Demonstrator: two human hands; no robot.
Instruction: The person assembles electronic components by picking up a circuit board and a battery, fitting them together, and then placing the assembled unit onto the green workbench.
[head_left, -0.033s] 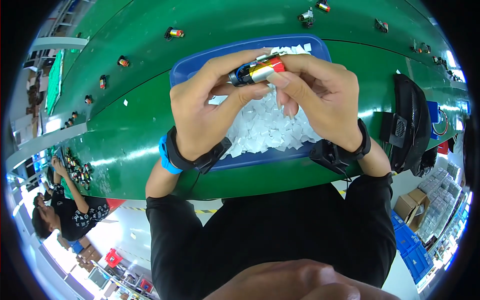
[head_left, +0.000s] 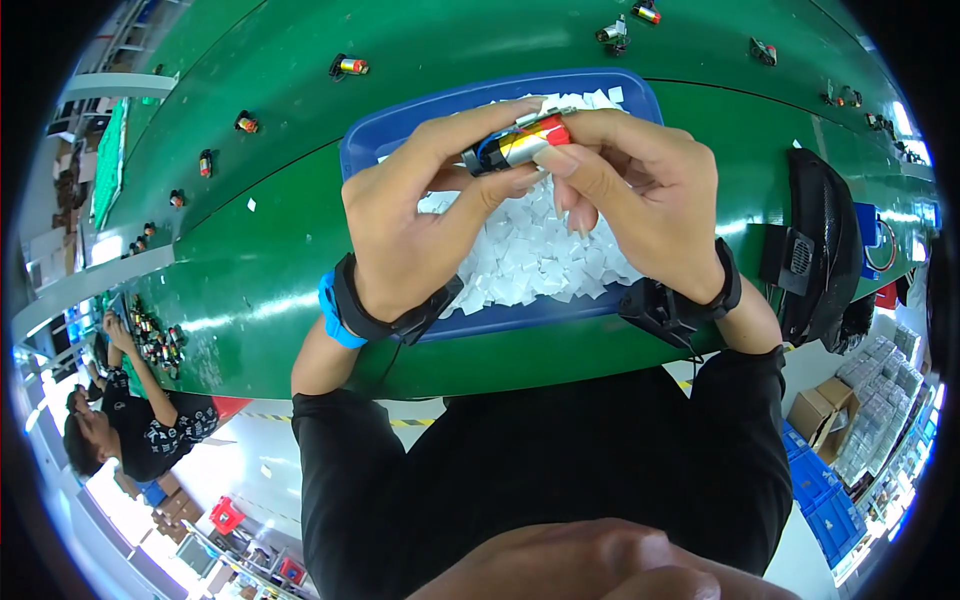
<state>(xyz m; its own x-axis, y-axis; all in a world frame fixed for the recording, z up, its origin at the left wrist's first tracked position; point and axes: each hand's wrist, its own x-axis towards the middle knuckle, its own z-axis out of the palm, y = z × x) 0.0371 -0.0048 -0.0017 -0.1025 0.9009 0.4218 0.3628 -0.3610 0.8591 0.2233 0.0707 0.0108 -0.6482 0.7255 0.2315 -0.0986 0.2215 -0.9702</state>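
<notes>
Between my two hands, above a blue tub, lies a small battery-like cylinder with red, yellow and silver on its side. Its black end, with a bit of blue wire along it, points left. My left hand pinches that black end between thumb and fingers. At the red end, the thumb and forefinger of my right hand close on the cylinder. The other fingers of my right hand curl beneath and partly hide one another. Small white paper-like squares fill the tub under my hands.
Similar cylinders with wires lie spaced along the far green table, one being a red-and-yellow piece. A black bag sits at the right. At far left, a co-worker reaches toward a cluster of cylinders.
My left hand has shifted very slightly to the right, and the black end of the cylinder with it. The right hand keeps its hold and place.
</notes>
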